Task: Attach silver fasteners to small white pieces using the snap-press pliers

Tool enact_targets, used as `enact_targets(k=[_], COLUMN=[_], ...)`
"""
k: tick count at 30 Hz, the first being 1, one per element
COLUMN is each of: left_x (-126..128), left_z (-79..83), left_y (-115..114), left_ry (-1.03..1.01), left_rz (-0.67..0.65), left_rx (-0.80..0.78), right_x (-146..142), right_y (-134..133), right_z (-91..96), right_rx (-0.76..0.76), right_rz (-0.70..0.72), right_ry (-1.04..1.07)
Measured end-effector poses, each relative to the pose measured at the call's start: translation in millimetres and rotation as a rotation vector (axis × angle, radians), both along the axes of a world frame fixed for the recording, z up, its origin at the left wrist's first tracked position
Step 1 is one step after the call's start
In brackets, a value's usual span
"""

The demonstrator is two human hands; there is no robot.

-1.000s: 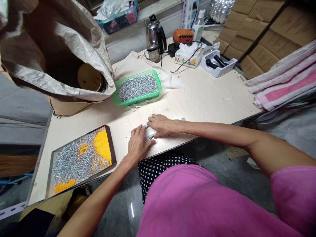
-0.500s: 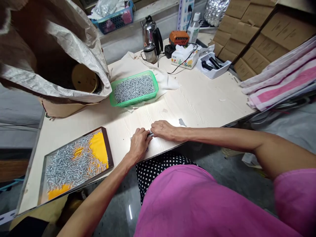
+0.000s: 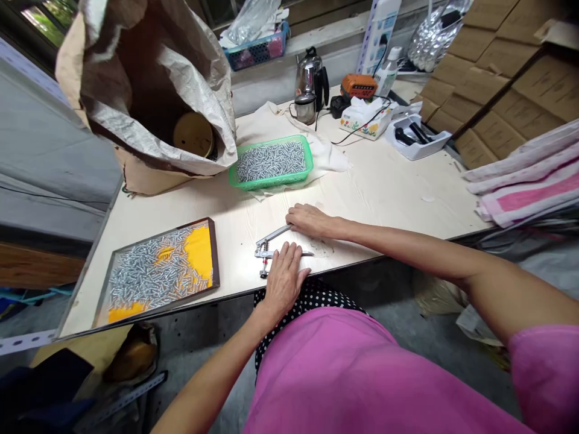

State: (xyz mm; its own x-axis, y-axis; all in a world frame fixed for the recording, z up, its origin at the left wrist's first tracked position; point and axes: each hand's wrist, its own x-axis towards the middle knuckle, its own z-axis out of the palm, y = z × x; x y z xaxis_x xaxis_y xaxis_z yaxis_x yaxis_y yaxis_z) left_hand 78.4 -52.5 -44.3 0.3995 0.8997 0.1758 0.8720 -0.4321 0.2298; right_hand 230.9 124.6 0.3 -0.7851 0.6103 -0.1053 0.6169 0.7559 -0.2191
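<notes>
A metal plier-like tool with two long handles, a spring and a red-marked screw end lies on the table near its front edge. My right hand has its fingers curled round the far end of the raised upper handle. Across the lower handle rests my left hand, fingers stretched out flat, hiding part of that handle. The handle's tip sticks out to the right of my fingers. To the left, a dark-rimmed tray with a yellow base holds many small silver metal pins; a green basket behind holds more.
A large open sack stands at the back left. Along the back are a steel kettle, a metal mug, an orange battery, a tissue pack and a white tray. Cardboard boxes and a towel are on the right.
My hands were close together with the tool mostly hidden. Now they are farther apart, my left hand has flattened, and the spread handles show. The view has shifted.
</notes>
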Motion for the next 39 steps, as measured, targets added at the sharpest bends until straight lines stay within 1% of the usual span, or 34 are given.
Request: enact_targets(k=[3, 5, 6, 7, 10, 12, 14, 15, 17, 18, 19, 20, 21, 22, 23, 24, 25, 26, 28, 30, 31, 32, 33, 34, 35, 37, 39], left_x=[-1, -1, -2, -2, 0, 2, 3, 1, -11, -23, -38, -58, -80, -104, -129, -151, -171, -186, -203, -204, -201, -197, -194, -192, -191, -192, -195], left_z=[0.5, -0.2, -1.1, -2.4, -6.0, -4.7, 2.2, 7.8, 22.7, 31.3, 40.1, 48.7, 56.7, 63.6, 69.0, 72.8, 74.9, 75.3, 72.7, 67.5, 64.7, 62.0, 59.5, 57.3, 55.6, 53.9, 55.9], left_y=[1, 3, 4, 5, 5, 1, -9, -15, -29, -34, -38, -39, -37, -33, -27, -19, -10, -1, 15, 26, 30, 33, 35, 36, 37, 38, 38], left_ry=[-0.037, -0.059, -0.069, -0.078, -0.088, -0.094, -0.132, -0.165, -0.217, -0.219, -0.198, -0.156, -0.1, -0.043, 0.002, 0.035, 0.066, 0.096, 0.141, 0.174, 0.189, 0.206, 0.224, 0.244, 0.262, 0.276, 0.238], left_rz=[0.008, 0.015, 0.018, 0.021, 0.03, 0.039, 0.012, -0.032, -0.145, -0.179, -0.167, -0.101, 0.026, 0.202, 0.374, 0.509, 0.604, 0.656, 0.676, 0.646, 0.63, 0.617, 0.605, 0.593, 0.579, 0.554, 0.553], left_rx=[-0.01, -0.005, 0.0, 0.004, -0.008, -0.027, -0.019, 0.001, 0.075, 0.121, 0.171, 0.215, 0.232, 0.231, 0.208, 0.162, 0.097, 0.017, -0.12, -0.199, -0.216, -0.226, -0.232, -0.237, -0.242, -0.249, -0.251], right_x=[-16, -27, -33, -40, -64, -77, -86, -88, -91, -92, -93, -94, -94, -93, -92, -88, -84, -78, -62, -44, -36, -29, -23, -20, -17, -16, -15], right_y=[9, 7, 3, -4, -33, -51, -63, -66, -69, -69, -69, -68, -65, -61, -53, -42, -27, -10, 31, 68, 80, 86, 86, 80, 68, 33, -8], right_z=[0.2, 5.9, 9.3, 12.3, 16.2, 13.8, 8.7, 5.7, -0.6, -3.1, -4.6, -4.7, -2.9, 1.1, 7.3, 15.6, 25.6, 36.4, 57.5, 72.5, 76.4, 77.5, 75.7, 71.2, 64.3, 45.9, 26.4], right_rx=[0.07, 0.112, 0.125, 0.126, 0.074, 0.063, 0.079, 0.084, 0.065, 0.037, -0.003, -0.048, -0.088, -0.116, -0.125, -0.109, -0.074, -0.018, 0.117, 0.212, 0.239, 0.249, 0.242, 0.215, 0.169, 0.03, -0.073], right_rz=[-0.016, -0.021, 0.017, 0.088, 0.396, 0.51, 0.558, 0.57, 0.586, 0.592, 0.59, 0.58, 0.552, 0.502, 0.422, 0.315, 0.192, 0.061, -0.183, -0.355, -0.429, -0.462, -0.461, -0.425, -0.358, -0.185, -0.068], right_ry=[-0.01, -0.012, -0.003, 0.016, 0.069, 0.047, 0.044, 0.062, 0.118, 0.154, 0.196, 0.255, 0.335, 0.431, 0.535, 0.631, 0.709, 0.77, 0.778, 0.639, 0.548, 0.476, 0.427, 0.403, 0.399, 0.399, 0.373])
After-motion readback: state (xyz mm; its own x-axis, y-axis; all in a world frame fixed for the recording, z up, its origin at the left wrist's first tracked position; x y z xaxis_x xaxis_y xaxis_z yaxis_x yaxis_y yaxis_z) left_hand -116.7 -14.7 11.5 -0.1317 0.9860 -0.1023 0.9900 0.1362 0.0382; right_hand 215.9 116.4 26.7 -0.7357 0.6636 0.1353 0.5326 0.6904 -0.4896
